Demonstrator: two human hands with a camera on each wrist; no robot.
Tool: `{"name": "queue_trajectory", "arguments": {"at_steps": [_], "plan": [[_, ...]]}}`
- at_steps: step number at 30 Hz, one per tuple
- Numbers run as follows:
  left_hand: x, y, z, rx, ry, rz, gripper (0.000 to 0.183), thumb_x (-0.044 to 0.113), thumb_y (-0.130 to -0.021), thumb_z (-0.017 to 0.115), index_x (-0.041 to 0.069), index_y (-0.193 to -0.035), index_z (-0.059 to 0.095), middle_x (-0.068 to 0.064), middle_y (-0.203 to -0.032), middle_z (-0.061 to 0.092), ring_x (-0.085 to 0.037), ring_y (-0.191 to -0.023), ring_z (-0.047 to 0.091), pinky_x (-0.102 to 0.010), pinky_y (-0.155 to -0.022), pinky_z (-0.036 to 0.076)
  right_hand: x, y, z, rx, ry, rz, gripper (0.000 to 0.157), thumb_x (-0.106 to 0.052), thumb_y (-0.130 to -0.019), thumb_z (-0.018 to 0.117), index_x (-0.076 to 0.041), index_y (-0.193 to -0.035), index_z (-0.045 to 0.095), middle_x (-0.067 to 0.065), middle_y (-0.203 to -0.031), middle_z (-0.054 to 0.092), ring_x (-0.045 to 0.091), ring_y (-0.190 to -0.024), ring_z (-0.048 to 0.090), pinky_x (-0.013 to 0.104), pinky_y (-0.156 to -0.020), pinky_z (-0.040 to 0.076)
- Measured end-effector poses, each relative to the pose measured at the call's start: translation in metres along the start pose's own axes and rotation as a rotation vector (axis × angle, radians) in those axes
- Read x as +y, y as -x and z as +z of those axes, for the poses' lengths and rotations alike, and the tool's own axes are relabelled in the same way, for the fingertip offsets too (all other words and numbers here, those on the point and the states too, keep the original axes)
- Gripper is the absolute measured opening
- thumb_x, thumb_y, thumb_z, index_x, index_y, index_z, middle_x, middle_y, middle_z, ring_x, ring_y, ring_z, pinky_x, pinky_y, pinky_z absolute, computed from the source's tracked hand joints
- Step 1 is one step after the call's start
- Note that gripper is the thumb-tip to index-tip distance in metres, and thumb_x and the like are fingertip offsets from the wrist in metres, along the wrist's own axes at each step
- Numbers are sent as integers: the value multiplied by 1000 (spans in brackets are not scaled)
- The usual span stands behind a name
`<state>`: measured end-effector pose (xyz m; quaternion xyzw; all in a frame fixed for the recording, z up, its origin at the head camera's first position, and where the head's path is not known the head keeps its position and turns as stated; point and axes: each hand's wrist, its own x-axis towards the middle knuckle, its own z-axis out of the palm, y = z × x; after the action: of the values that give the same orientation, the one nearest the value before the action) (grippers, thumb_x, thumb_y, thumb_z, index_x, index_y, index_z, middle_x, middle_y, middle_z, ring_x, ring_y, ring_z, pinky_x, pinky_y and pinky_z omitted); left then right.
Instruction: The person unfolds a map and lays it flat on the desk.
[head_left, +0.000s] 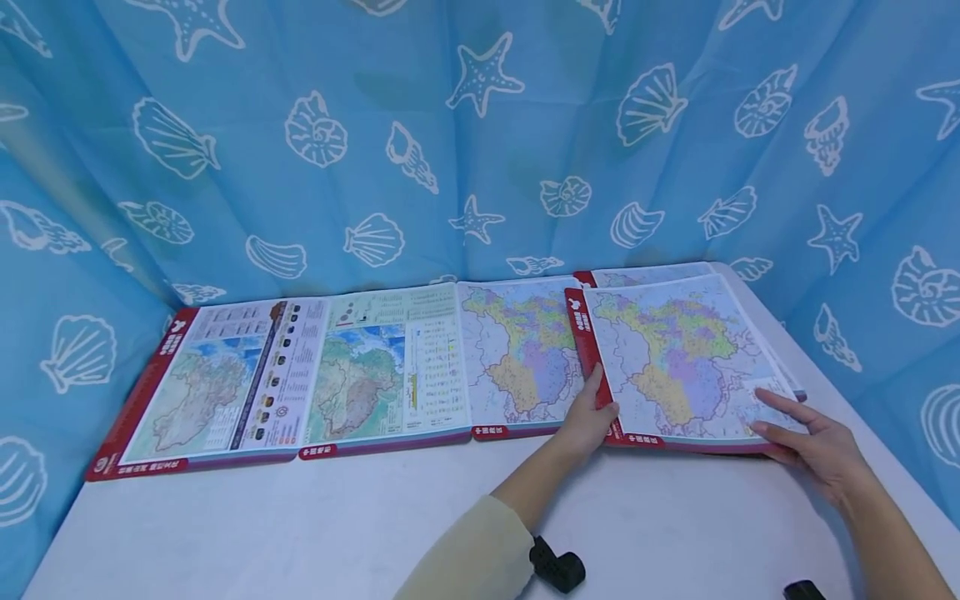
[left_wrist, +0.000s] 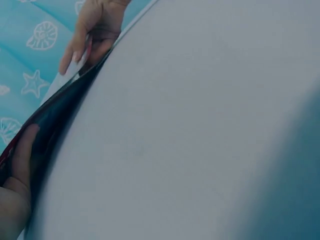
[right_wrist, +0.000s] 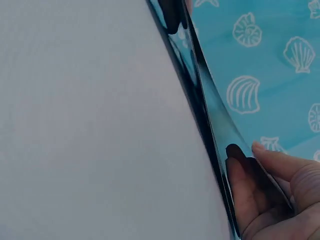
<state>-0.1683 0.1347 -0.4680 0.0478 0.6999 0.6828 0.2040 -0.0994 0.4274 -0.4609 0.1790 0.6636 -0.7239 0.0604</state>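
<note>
A glossy map sheet [head_left: 678, 358] with a red left border and a coloured political map is held by both hands at the right of the table, its near edge raised a little. My left hand [head_left: 591, 417] grips its left edge near the lower corner, thumb on top. At its lower right corner, my right hand [head_left: 821, 446] pinches the sheet between thumb and fingers. The right wrist view shows the shiny underside [right_wrist: 220, 120] lifted off the table, with the right hand [right_wrist: 282, 192] around the edge. In the left wrist view, the left fingers [left_wrist: 24, 155] lie under the sheet.
Left of the held sheet, overlapping maps lie in a row: a red-bordered one [head_left: 206, 392], a relief map [head_left: 360, 392] and a political map [head_left: 517, 358]. Another sheet [head_left: 652, 273] shows behind the held one. A white table [head_left: 300, 533] meets a blue shell-patterned curtain [head_left: 480, 150].
</note>
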Motion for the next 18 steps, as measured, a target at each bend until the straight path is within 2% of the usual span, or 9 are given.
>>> {"name": "queue_trajectory", "arguments": {"at_steps": [5, 10, 13, 18], "plan": [[-2, 2, -6, 28, 79, 39, 61, 6, -95, 49, 21, -150, 27, -3, -153, 29, -25, -144, 19, -44, -115, 21, -1, 3, 7, -11, -45, -22, 42, -8, -88, 66, -37, -119, 65, -14, -114, 41, 5, -83, 67, 21, -66, 55], [2, 6, -13, 27, 153, 82, 62, 6, -97, 46, 25, -151, 24, 0, -156, 22, -22, -146, 11, -44, -116, 18, -5, 6, 16, -33, -108, -90, 43, -3, -88, 64, -32, -119, 66, -12, -115, 39, 7, -82, 68, 22, -65, 55], [6, 11, -17, 22, 177, 86, 61, 8, -98, 45, 30, -151, 22, 3, -156, 20, -21, -146, 10, -44, -116, 20, -9, 9, 21, -44, -155, -126, 43, 1, -88, 62, -29, -120, 66, -11, -117, 40, 9, -82, 69, 22, -65, 55], [13, 17, -21, 28, 219, 104, 62, 8, -98, 45, 31, -151, 22, 6, -155, 21, -19, -145, 12, -42, -114, 26, -17, 15, 31, -13, -167, -158, 44, 2, -87, 64, -27, -120, 66, -12, -112, 47, 8, -82, 68, 22, -65, 55]]}}
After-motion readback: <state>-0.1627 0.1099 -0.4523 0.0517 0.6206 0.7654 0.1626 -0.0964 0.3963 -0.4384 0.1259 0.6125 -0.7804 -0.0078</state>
